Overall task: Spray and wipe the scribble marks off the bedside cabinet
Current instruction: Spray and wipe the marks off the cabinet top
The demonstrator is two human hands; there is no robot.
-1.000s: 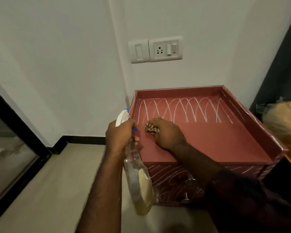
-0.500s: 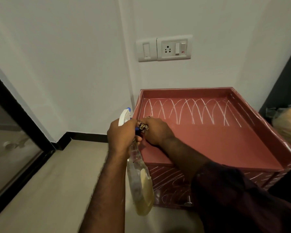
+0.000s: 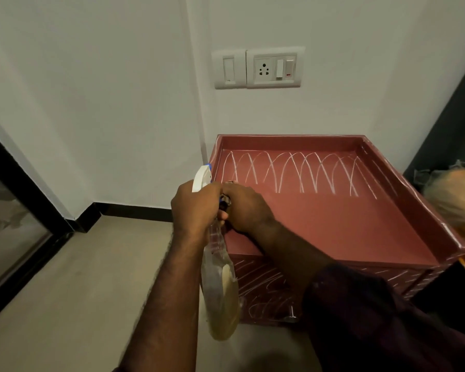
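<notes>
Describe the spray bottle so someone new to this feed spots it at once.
Find the red cabinet against the wall. At its near left corner the left hand grips a spray bottle by the neck. It is clear plastic with yellowish liquid and a white trigger head, unlike the patterned cloth in the right hand.

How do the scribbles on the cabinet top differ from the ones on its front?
The top scribbles form a neat row of tall arches; the front scribbles are loose, slanted strokes. The top scribbles fill only the back strip, with the near part bare; the front scribbles spread across the visible face. Both are thin white lines on the red-brown cabinet.
</notes>
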